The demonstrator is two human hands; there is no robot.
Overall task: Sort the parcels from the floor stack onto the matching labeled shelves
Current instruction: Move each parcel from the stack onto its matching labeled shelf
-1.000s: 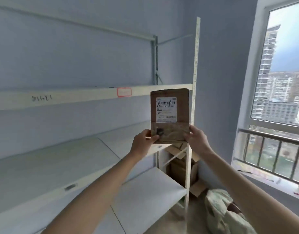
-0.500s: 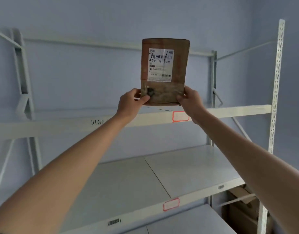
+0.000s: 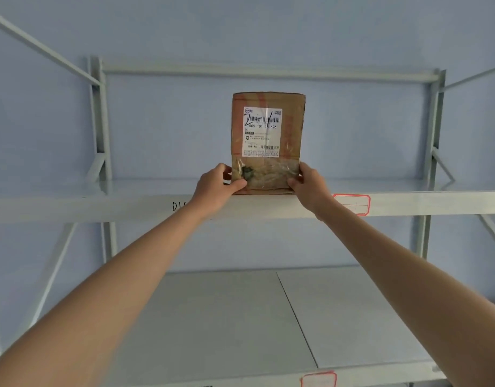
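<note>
A brown cardboard parcel (image 3: pixel 291 129) with a white shipping label stands upright, its bottom edge resting on the upper shelf (image 3: pixel 129 203) of a white metal rack. My left hand (image 3: pixel 217 188) grips its lower left corner, thumb across the front. My right hand (image 3: pixel 310 188) grips the lower right corner the same way. Handwriting in black marker starts on the shelf's front beam beside my left wrist. A red-bordered label (image 3: pixel 352 204) is stuck to the beam, right of my right hand.
Below is a second white shelf (image 3: pixel 352 317) made of two panels, with another red-bordered label (image 3: pixel 318 379) on its front edge. Grey uprights (image 3: pixel 101 121) and diagonal braces frame the rack on both sides. A blue wall stands behind.
The view turned from the window side to face the rack. Both hands raised the parcel from below the upper shelf beam and brought its bottom edge down onto the upper shelf.
</note>
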